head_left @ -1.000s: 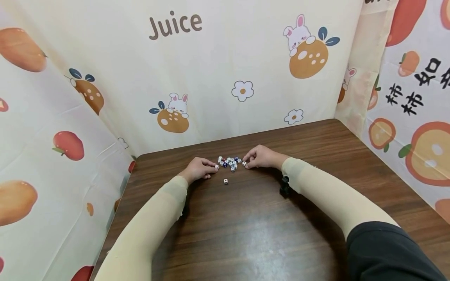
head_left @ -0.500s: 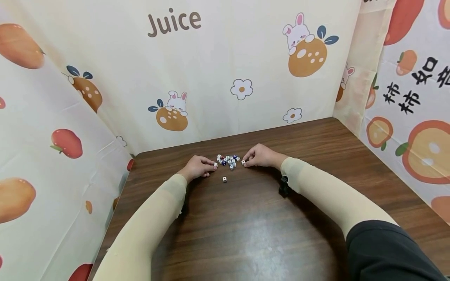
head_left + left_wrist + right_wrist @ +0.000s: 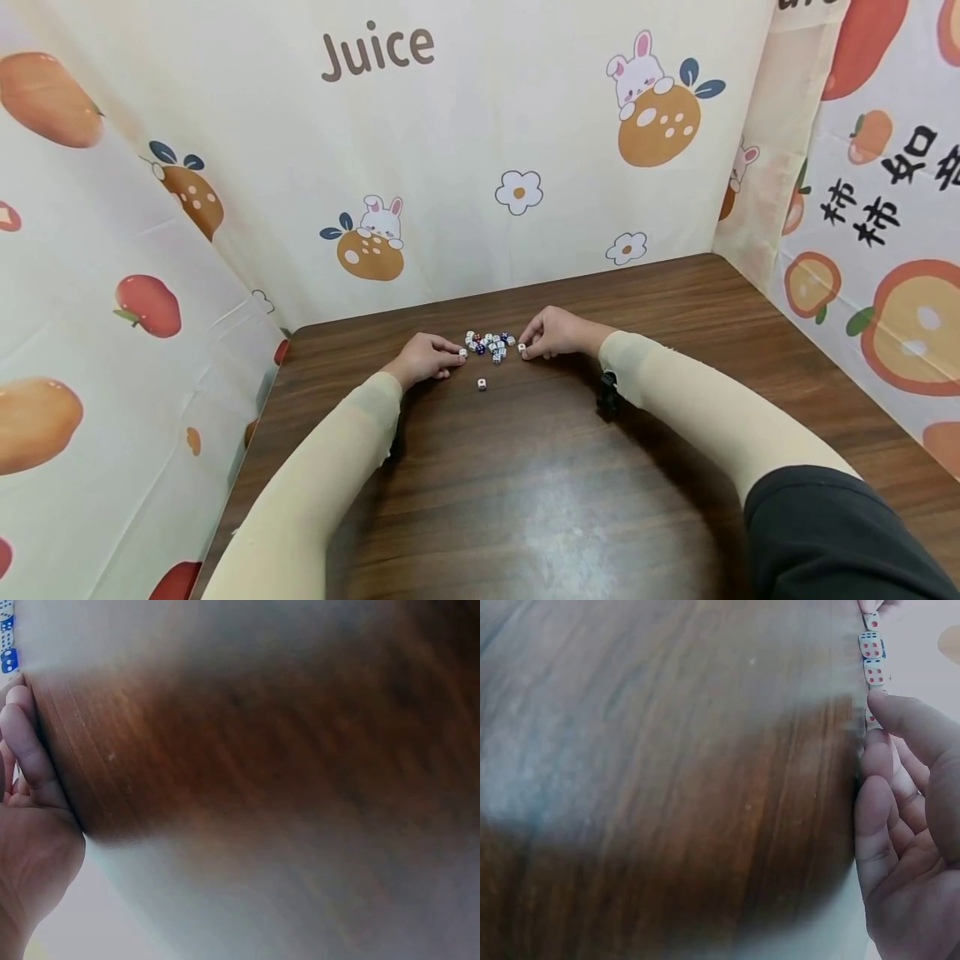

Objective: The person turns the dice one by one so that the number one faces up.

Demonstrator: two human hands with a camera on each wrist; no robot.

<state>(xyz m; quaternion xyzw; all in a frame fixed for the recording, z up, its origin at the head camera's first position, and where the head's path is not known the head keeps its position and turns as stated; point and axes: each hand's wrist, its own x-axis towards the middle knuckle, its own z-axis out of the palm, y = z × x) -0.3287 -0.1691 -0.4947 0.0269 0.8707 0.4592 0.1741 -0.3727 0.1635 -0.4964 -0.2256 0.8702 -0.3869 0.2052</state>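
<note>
At the left of a small cluster of dice, my left hand pinches a white die between thumb and finger. On the cluster's right side my right hand holds another white die by its fingertips; the right wrist view shows this die between thumb and finger, red pip visible. Most clustered dice are white, with a few blue and one red. A lone white die lies nearer to me. In the left wrist view, the left fingers hide their die, and blue and white dice show beyond.
The brown wooden table stretches toward me from the dice. Fruit-print cloth hangs behind the table and on both sides. A black device sits under my right wrist.
</note>
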